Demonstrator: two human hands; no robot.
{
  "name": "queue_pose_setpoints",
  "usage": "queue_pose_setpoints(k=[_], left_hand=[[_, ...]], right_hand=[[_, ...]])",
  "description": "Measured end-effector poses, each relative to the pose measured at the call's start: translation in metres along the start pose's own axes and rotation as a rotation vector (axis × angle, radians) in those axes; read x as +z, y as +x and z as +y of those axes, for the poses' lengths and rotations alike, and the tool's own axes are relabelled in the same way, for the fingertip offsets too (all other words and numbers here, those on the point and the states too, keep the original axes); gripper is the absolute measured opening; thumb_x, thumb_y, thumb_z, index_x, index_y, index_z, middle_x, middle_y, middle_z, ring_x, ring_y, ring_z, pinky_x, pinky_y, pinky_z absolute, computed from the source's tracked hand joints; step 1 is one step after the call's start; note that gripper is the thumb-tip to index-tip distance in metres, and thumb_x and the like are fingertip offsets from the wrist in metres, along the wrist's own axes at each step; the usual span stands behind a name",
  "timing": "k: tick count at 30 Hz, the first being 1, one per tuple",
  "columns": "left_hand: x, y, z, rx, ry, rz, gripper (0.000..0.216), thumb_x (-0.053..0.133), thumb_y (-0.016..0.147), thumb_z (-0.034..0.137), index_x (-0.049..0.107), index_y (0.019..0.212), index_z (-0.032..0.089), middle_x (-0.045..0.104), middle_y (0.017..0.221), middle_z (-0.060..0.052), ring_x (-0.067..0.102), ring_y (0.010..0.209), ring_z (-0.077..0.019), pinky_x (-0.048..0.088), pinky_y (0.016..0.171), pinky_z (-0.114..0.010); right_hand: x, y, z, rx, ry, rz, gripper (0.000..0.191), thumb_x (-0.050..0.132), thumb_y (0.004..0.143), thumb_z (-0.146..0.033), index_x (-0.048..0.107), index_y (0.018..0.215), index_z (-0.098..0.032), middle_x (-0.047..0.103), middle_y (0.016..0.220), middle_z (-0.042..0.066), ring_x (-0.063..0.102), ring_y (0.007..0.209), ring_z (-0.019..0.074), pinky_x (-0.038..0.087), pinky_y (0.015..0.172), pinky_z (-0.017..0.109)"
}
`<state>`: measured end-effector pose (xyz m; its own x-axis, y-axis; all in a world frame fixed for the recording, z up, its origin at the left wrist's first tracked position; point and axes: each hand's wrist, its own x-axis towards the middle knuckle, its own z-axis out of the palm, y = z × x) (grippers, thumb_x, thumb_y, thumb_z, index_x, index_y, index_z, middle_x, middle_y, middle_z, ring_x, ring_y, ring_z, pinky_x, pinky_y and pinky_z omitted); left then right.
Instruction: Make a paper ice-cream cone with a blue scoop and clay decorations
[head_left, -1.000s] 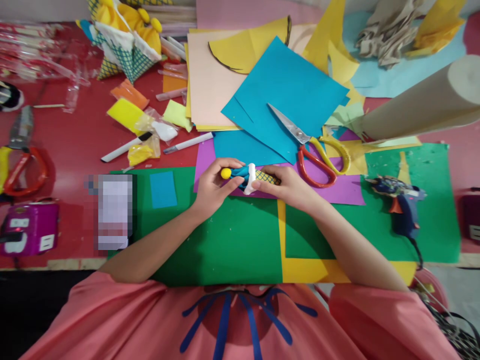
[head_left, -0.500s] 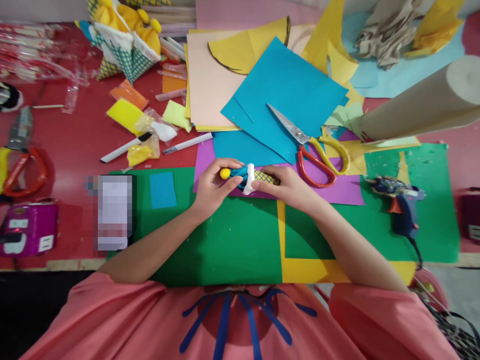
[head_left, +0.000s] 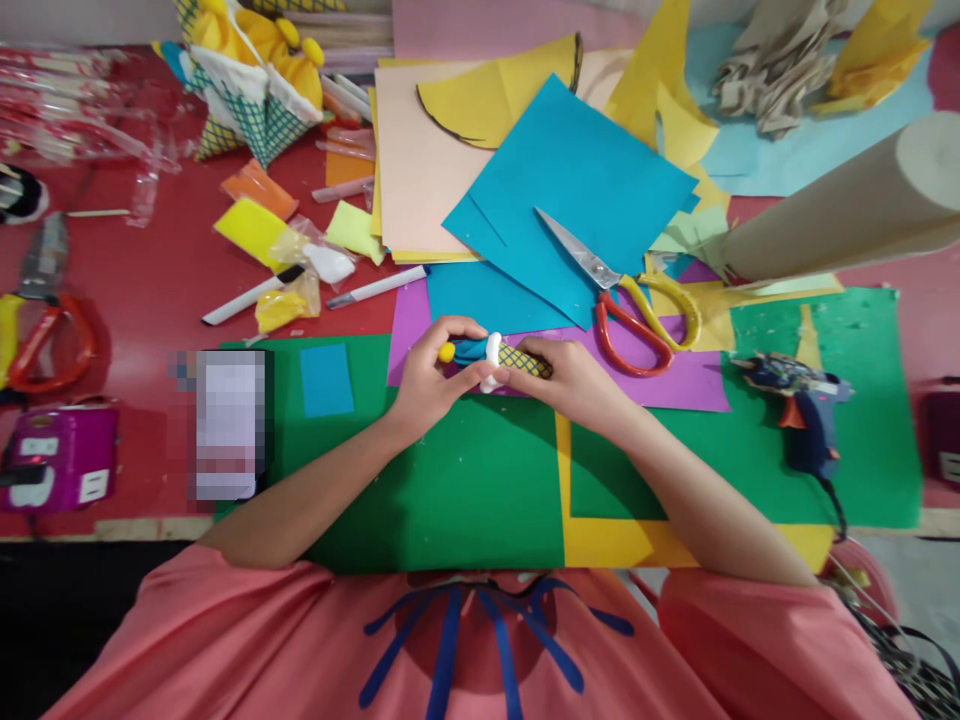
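Observation:
Between my two hands is a small clay ice cream cone [head_left: 523,361], lying sideways. It has a yellow cone with a dark crosshatch, a white band round its rim, a blue swirled top and a yellow ball at the left tip. My left hand [head_left: 435,385] is closed round the blue top, its thumb touching the white band. My right hand [head_left: 574,380] grips the crosshatched cone, with the thumb near the band. The fingers hide part of the underside. Beyond the hands, scissors [head_left: 600,275] with red and yellow handles lie half open on blue paper [head_left: 570,150].
A glue gun [head_left: 810,420] rests on green paper [head_left: 465,490] at right. A paper roll [head_left: 832,200] lies behind it. Finished-looking clay cones [head_left: 255,90], clay packets [head_left: 255,232] and markers [head_left: 379,287] lie at back left. A blurred-out phone [head_left: 229,425] is at left.
The ice cream cone has shifted slightly left and turned a little in my fingers, so more of the crosshatched part shows. My right fingers have moved slightly along it.

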<state>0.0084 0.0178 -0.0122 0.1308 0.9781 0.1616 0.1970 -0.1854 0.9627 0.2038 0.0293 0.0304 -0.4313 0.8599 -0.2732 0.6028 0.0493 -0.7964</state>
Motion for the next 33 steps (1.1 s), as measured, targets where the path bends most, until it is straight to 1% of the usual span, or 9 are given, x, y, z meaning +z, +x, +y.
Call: queue_pose_setpoints(k=[5,9,12,15,19,23,28,33], left_hand=[[-0.0001,0.0011,0.0003,0.009,0.012,-0.006,0.036,0.073,0.076,0.049,0.062,0.097,0.022,0.065,0.099,-0.004,0.064,0.096,-0.0165,0.053,0.084,-0.029],[-0.0003,0.0018,0.0005,0.038,0.017,-0.003,0.032,0.067,0.081,0.05,0.064,0.097,0.022,0.066,0.098,-0.004,0.064,0.096,-0.0165,0.053,0.083,-0.029],[-0.0001,0.002,0.0018,0.05,0.036,0.005,0.028,0.067,0.083,0.046,0.064,0.096,0.023,0.066,0.097,-0.004,0.065,0.094,-0.0161,0.053,0.083,-0.029],[0.0,0.0017,0.0029,0.049,0.051,0.007,0.025,0.066,0.084,0.045,0.063,0.097,0.023,0.067,0.097,-0.004,0.065,0.095,-0.0164,0.053,0.083,-0.03],[0.0001,0.001,0.0022,0.018,0.044,0.025,0.029,0.063,0.085,0.05,0.061,0.098,0.024,0.068,0.098,-0.003,0.066,0.094,-0.017,0.054,0.083,-0.031],[0.0005,0.0012,0.0005,0.012,0.024,0.048,0.028,0.065,0.084,0.047,0.06,0.097,0.023,0.067,0.096,-0.002,0.066,0.092,-0.0151,0.054,0.083,-0.029],[0.0009,0.001,0.0006,-0.003,0.027,0.04,0.026,0.062,0.086,0.047,0.061,0.098,0.023,0.067,0.097,-0.003,0.065,0.093,-0.0158,0.054,0.083,-0.029],[0.0026,0.0002,-0.0003,0.012,-0.042,0.042,0.035,0.071,0.079,0.046,0.058,0.104,0.025,0.067,0.101,-0.003,0.065,0.096,-0.0157,0.054,0.084,-0.029]], right_hand=[[-0.0015,0.001,0.002,-0.015,0.019,-0.006,0.044,0.058,0.084,-0.057,0.061,0.081,-0.014,0.055,0.07,0.001,0.042,0.059,0.0099,0.023,0.056,0.026],[-0.0023,0.0008,0.0015,-0.041,0.02,-0.026,0.041,0.057,0.086,-0.054,0.06,0.079,-0.014,0.054,0.068,0.0,0.043,0.059,0.0099,0.022,0.056,0.026],[-0.0024,0.0006,0.0017,-0.044,0.018,-0.03,0.039,0.057,0.087,-0.053,0.061,0.081,-0.014,0.053,0.067,-0.001,0.043,0.059,0.01,0.022,0.056,0.026],[-0.0031,0.0007,0.0023,-0.049,0.025,-0.034,0.038,0.057,0.087,-0.051,0.061,0.083,-0.014,0.053,0.067,-0.001,0.043,0.059,0.0099,0.022,0.056,0.026],[-0.0051,0.0007,0.002,-0.075,0.02,-0.065,0.035,0.055,0.089,-0.048,0.06,0.082,-0.014,0.051,0.066,-0.001,0.041,0.059,0.0097,0.022,0.056,0.026],[-0.0056,0.0001,0.0008,-0.074,0.008,-0.09,0.034,0.052,0.09,-0.047,0.06,0.084,-0.014,0.05,0.066,-0.001,0.041,0.058,0.0098,0.022,0.056,0.027],[-0.0039,0.001,0.0018,-0.066,0.027,-0.067,0.036,0.051,0.091,-0.048,0.061,0.084,-0.014,0.051,0.066,-0.001,0.041,0.058,0.0099,0.023,0.056,0.026],[-0.004,0.0023,0.0054,-0.085,0.117,-0.057,0.04,0.049,0.092,-0.05,0.063,0.084,-0.013,0.05,0.065,-0.002,0.041,0.059,0.0098,0.024,0.055,0.026]])
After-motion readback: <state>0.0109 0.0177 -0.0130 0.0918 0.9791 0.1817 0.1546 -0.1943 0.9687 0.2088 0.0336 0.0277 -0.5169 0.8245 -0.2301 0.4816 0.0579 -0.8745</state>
